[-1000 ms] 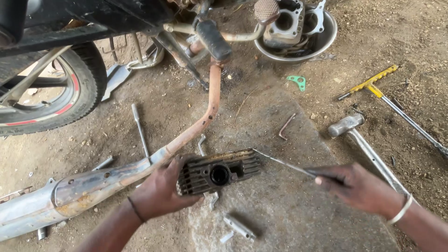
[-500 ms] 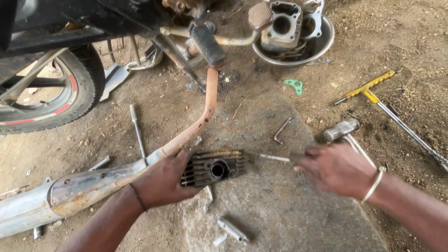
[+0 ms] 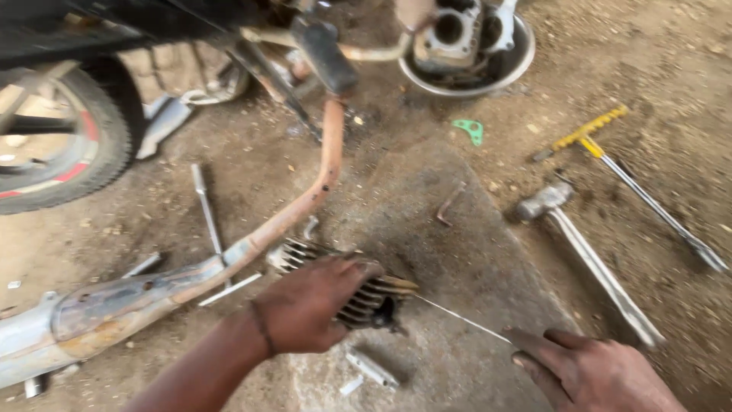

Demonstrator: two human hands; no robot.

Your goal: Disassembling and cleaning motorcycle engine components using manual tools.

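At the lower right of the frame, the right hand (image 3: 602, 374) is pinching the near end of a thin metal rod (image 3: 461, 318), its fingers closed on it. At lower centre the left hand (image 3: 313, 305) is clamping a finned metal cylinder head (image 3: 366, 294) against a flat stone slab (image 3: 457, 252). The head is looking heavy, rigid and greasy, best gripped across its fins. Farther off, a hammer (image 3: 587, 255) and rusty exhaust pipe (image 3: 305, 198) are lying on the dirt.

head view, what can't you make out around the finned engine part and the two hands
- Finned engine part: the left hand covers its top, so its middle is hidden.
- Thin rod: its near end vanishes under the right hand; the grip cannot be seen.
- Right hand: cut off by the bottom edge.
- Small metal bits below the part: blurred, kind unclear.
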